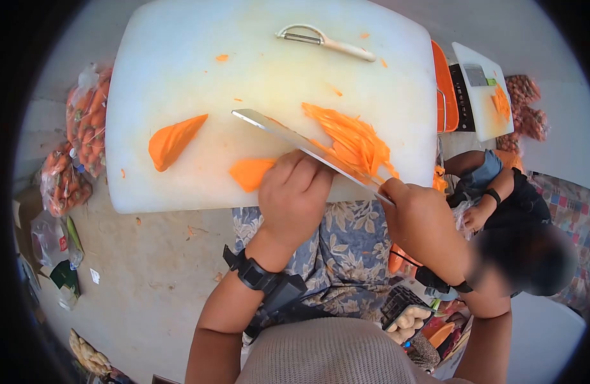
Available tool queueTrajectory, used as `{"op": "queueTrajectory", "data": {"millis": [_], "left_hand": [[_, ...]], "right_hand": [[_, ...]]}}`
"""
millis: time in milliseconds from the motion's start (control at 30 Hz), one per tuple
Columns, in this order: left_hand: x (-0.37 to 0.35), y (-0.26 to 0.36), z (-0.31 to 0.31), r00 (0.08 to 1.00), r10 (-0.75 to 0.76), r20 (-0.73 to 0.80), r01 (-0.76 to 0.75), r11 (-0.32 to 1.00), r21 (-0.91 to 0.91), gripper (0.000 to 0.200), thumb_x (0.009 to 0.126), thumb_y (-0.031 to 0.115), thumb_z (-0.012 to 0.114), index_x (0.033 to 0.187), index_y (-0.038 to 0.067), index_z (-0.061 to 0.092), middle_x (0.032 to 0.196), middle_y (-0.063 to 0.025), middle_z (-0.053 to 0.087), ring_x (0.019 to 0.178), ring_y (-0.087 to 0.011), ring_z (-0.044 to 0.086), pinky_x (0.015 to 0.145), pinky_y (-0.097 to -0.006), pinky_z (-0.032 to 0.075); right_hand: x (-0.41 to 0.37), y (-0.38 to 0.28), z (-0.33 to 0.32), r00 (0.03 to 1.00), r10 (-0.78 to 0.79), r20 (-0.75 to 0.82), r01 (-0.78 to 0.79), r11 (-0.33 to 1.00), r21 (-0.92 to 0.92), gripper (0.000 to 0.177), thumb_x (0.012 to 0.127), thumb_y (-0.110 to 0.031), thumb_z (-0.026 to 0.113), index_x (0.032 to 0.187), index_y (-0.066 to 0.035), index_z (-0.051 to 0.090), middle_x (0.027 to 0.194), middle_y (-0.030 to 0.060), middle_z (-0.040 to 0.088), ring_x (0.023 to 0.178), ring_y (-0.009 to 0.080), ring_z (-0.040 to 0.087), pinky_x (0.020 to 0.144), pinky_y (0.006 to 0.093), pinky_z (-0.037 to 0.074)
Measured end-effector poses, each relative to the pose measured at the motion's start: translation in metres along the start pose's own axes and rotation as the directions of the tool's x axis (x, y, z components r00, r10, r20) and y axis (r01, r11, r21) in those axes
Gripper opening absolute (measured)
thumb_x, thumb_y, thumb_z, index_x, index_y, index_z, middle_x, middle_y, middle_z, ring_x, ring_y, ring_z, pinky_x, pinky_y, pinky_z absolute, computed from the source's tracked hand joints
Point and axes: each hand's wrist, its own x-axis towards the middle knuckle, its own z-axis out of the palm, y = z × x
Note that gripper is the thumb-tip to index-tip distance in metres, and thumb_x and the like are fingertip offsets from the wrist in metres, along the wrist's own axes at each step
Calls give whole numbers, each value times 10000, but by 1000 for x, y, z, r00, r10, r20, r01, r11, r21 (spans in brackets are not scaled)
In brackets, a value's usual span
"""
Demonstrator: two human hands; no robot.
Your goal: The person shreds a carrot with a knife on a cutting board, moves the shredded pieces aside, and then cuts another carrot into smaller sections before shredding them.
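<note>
My right hand grips a knife by its handle end. The blade slants up to the left across the cutting board. Beside the blade, my left hand presses down with curled fingers on a carrot piece, which sticks out to their left; the rest is hidden under the hand. Along the blade's far side lies a pile of carrot shreds. A larger carrot chunk rests further left on the board, and a white peeler near its far edge.
Bags of carrots stand on the floor at left. An orange container sits past the board's right edge, with a second board beyond it. Another person sits close on my right. A crate of potatoes is below.
</note>
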Motion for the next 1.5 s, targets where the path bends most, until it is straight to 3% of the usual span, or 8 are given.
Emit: {"op": "queueTrajectory", "data": {"millis": [300,467,533,667,900,1167,1233,1500], "left_hand": [[4,3,1,1000,-5,-26,3,997,-77,165,699,72,643,855,68,695,900,-38,650,862,-222,629,700,-328,511],[3,8,2,998,26,-64,-28,999,-39,129,712,47,670,839,54,696,862,-54,651,821,-231,637,688,-336,514],[3,7,2,993,49,-105,-52,998,-28,104,707,29,695,810,43,698,839,-69,653,798,-241,641,679,-341,517],[1,3,2,988,72,-133,-77,997,-28,84,718,45,708,799,36,687,831,-68,648,798,-256,632,683,-351,512],[-3,4,4,991,82,-110,-81,997,10,86,721,68,721,802,65,695,822,-53,652,773,-259,614,675,-365,496],[-5,5,7,991,88,-100,-87,996,16,58,730,69,715,785,77,695,795,-53,656,740,-261,622,649,-366,503],[-5,5,10,997,8,-71,-7,1000,7,81,733,37,640,782,85,683,827,-48,655,779,-275,624,702,-391,503],[-11,3,12,990,66,-122,-63,998,31,71,772,79,654,832,85,692,850,-54,658,793,-279,629,764,-394,521]], "right_hand": [[15,0,0,1000,-12,19,11,999,44,131,810,-112,640,794,-3,569,648,193,613,627,376,629,586,457,501],[16,3,20,986,-40,-159,61,990,127,175,842,-147,639,787,13,597,635,222,597,624,398,615,595,476,486],[15,7,25,979,55,-197,19,934,356,230,862,-183,634,764,22,597,635,231,597,627,405,614,595,478,481],[10,10,28,945,47,-325,92,912,399,273,879,-212,623,746,25,597,639,235,602,630,411,615,598,477,481],[-17,4,24,956,-8,-292,67,979,192,236,879,-203,612,786,14,622,690,225,630,664,406,631,621,483,496],[11,-2,11,997,66,33,-71,979,193,152,795,-129,649,821,18,679,810,224,663,781,371,663,678,457,526],[16,-7,21,997,50,-51,-40,981,188,163,796,-141,653,826,16,679,803,223,664,778,372,663,675,456,526],[5,3,41,952,89,-294,26,930,367,226,839,-211,637,837,12,676,785,229,659,765,390,654,692,467,516]]}}
